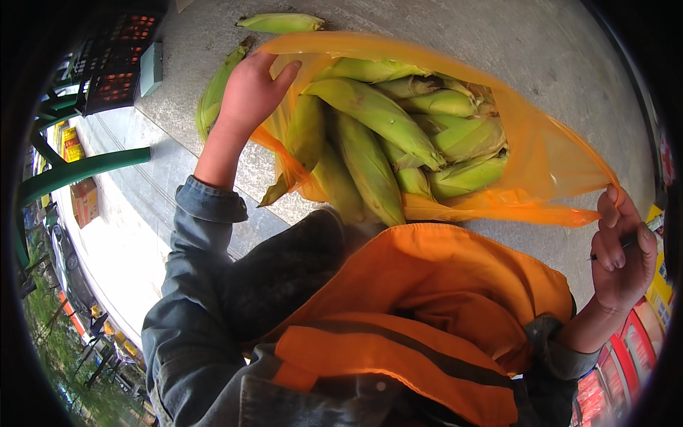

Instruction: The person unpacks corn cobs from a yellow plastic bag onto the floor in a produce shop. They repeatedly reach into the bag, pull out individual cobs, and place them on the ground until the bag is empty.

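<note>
An orange plastic bag (533,144) lies wide open on the concrete floor, with several ears of corn in green husks (373,117) inside. My left hand (261,88) holds the bag's rim at its upper left, near the corn. Out at the far right, my right hand (621,240) pinches a stretched end of the bag between its fingers; a small thin dark object also shows at this hand. Two more husked ears are outside the bag: one ear (216,93) beside my left wrist, another ear (280,23) above the bag.
Black plastic crates (114,64) with reddish contents stand at upper left, next to a pale block (151,69). A green metal bar (96,166) and a cardboard box (85,202) are at left. Red and yellow packages (635,341) line the lower right edge.
</note>
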The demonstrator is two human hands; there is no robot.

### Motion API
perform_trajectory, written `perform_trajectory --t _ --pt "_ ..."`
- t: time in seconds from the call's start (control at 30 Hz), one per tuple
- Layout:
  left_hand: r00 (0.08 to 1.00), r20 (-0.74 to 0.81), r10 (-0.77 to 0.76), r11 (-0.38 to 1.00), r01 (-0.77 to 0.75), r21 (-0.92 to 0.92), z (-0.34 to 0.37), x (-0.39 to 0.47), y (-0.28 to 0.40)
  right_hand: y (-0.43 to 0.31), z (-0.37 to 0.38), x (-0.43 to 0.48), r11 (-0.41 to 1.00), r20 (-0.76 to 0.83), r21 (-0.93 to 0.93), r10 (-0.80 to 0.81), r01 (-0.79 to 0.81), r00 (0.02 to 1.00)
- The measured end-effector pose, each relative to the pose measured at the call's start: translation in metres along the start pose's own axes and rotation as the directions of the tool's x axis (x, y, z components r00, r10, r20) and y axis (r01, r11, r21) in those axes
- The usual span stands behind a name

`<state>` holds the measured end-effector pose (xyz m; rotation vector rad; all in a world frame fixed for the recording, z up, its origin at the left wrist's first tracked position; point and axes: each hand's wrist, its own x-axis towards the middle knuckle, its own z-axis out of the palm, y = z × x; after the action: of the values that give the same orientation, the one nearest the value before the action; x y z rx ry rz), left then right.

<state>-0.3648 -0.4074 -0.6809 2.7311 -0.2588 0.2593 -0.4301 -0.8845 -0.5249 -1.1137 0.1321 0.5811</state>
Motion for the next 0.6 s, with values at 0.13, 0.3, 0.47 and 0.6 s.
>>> perform_trajectory --t 0.13,0.3,0.47,0.6 --pt "0.999 0.035 0.005 1.000 -0.005 0.003 0.000 -0.005 -0.001 0.001 -0.003 0.005 1.000 -0.006 0.017 0.009 -0.009 1.000" --pt "0.995 0.094 -0.021 0.999 0.024 -0.028 -0.002 -0.009 0.007 0.003 -0.007 0.006 0.999 -0.017 0.048 0.018 -0.017 1.000" --pt "0.790 0.609 0.078 0.597 0.452 -0.663 -0.030 -0.027 0.004 0.008 -0.007 0.004 0.996 -0.083 0.085 0.014 -0.007 0.996" --pt "0.866 0.494 0.074 -0.009 0.496 -0.868 -0.047 -0.058 -0.053 0.012 0.000 0.006 0.995 -0.087 0.101 0.012 -0.004 0.996"
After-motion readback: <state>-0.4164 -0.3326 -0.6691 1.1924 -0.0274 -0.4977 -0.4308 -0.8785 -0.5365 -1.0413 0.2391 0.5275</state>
